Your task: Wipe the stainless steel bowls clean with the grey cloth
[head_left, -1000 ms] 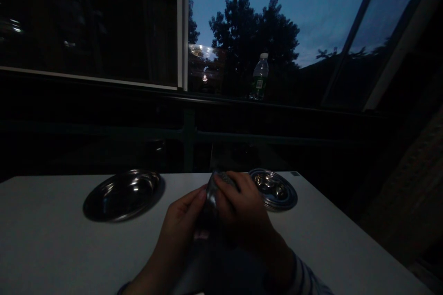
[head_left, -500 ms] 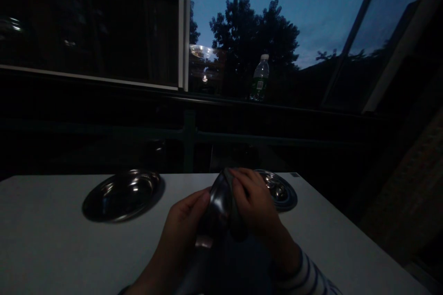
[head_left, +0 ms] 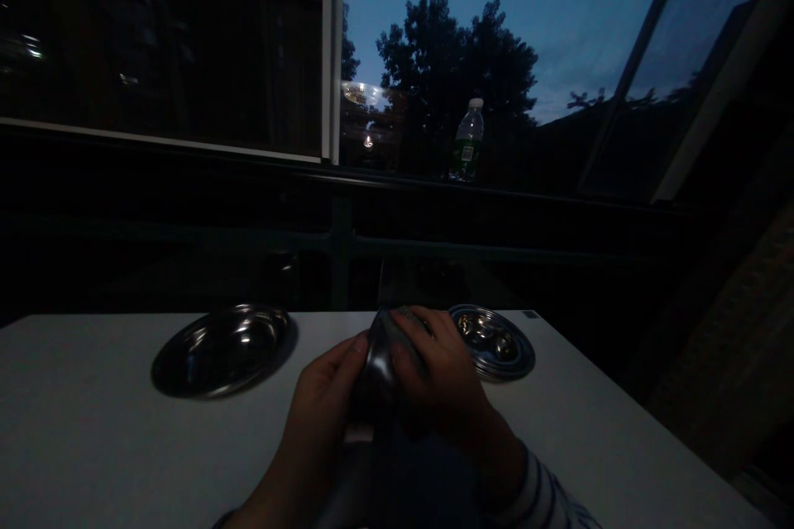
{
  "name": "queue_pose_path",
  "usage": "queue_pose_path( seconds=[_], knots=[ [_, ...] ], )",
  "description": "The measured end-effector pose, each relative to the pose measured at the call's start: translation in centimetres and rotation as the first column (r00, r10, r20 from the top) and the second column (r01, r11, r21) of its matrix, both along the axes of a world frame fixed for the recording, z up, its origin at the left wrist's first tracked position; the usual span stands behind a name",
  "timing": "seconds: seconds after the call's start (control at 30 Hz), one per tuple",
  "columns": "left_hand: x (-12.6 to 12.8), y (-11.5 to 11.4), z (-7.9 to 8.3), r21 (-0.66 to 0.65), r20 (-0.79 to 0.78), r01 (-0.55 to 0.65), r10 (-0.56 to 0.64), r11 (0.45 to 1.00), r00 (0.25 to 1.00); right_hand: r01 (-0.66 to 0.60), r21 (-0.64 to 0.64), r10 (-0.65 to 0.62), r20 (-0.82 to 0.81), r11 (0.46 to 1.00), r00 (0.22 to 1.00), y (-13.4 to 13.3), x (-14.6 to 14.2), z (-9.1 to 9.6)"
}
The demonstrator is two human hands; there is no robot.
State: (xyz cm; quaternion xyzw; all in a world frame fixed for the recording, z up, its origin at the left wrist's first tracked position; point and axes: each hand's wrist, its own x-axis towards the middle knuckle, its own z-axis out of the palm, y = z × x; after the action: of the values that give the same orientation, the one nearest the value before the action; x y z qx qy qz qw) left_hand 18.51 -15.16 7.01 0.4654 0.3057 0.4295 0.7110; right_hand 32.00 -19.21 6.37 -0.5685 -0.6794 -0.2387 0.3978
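Note:
My left hand (head_left: 326,388) is closed on the edge of a shiny metal dish (head_left: 377,368), thumb on the near face. The dish is tilted up on edge above the front of the table, and its lower part is lost in shadow. My right hand (head_left: 443,368), below a striped sleeve, is closed round a greyish-green cloth or pad (head_left: 403,335) and presses it against the dish's right side. Dim light leaves the pad's exact kind unclear.
On the white table (head_left: 93,438) a wide, shiny metal plate (head_left: 217,355) lies to the left. A stack of smaller metal plates (head_left: 514,351) sits at the back right, partly behind my right hand. A plastic bottle (head_left: 466,150) stands on the window ledge.
My right hand has slid left and slightly down with the pad across the dish. The dish and my left hand have shifted a little left, and more of the right-hand plates shows.

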Motion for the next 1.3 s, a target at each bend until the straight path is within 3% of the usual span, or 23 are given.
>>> queue_pose_path(
  seconds=[0.07,0.17,0.33,0.6,0.9,1.0,1.13,1.2,1.3],
  knots=[
    [0.0,-0.1,0.1,0.005,0.011,0.004,-0.004,1.0,1.0,0.022,-0.03,-0.023,-0.043,0.999,0.999,0.0,0.3,0.0],
    [-0.1,0.1,0.1,-0.019,-0.011,-0.045,0.044,0.999,0.999,-0.004,-0.057,0.005,0.021,0.998,1.0,0.0,-0.2,-0.3],
    [-0.4,0.5,0.4,-0.015,-0.024,-0.152,0.152,0.988,0.988,-0.056,0.037,0.048,0.173,0.998,0.984,0.1,-1.8,-1.2],
    [-0.5,0.8,0.5,0.103,-0.04,-0.162,0.166,0.981,0.985,-0.086,0.122,0.06,0.201,0.989,0.978,0.3,-2.1,-1.9],
    [-0.5,0.2,0.7,0.01,-0.006,-0.068,0.068,0.998,0.998,0.048,-0.017,-0.049,-0.107,0.999,0.993,0.2,0.9,-0.2],
    [-0.7,0.5,1.1,-0.06,0.043,-0.114,0.116,0.992,0.992,-0.016,0.029,0.014,0.064,0.999,0.998,-0.2,-0.3,-0.4],
    [-0.8,1.2,1.2,-0.122,0.109,-0.22,0.234,0.968,0.966,-0.149,0.001,0.142,0.307,0.989,0.941,-0.5,-2.6,-1.3],
    [-0.7,1.3,1.1,-0.141,0.138,-0.235,0.254,0.962,0.957,-0.176,0.007,0.162,0.357,0.984,0.92,-0.5,-2.9,-1.5],
    [-0.5,1.0,0.8,-0.145,0.161,-0.169,0.192,0.975,0.968,-0.136,0.085,0.103,0.318,0.987,0.942,-0.4,-2.1,-1.2]
  ],
)
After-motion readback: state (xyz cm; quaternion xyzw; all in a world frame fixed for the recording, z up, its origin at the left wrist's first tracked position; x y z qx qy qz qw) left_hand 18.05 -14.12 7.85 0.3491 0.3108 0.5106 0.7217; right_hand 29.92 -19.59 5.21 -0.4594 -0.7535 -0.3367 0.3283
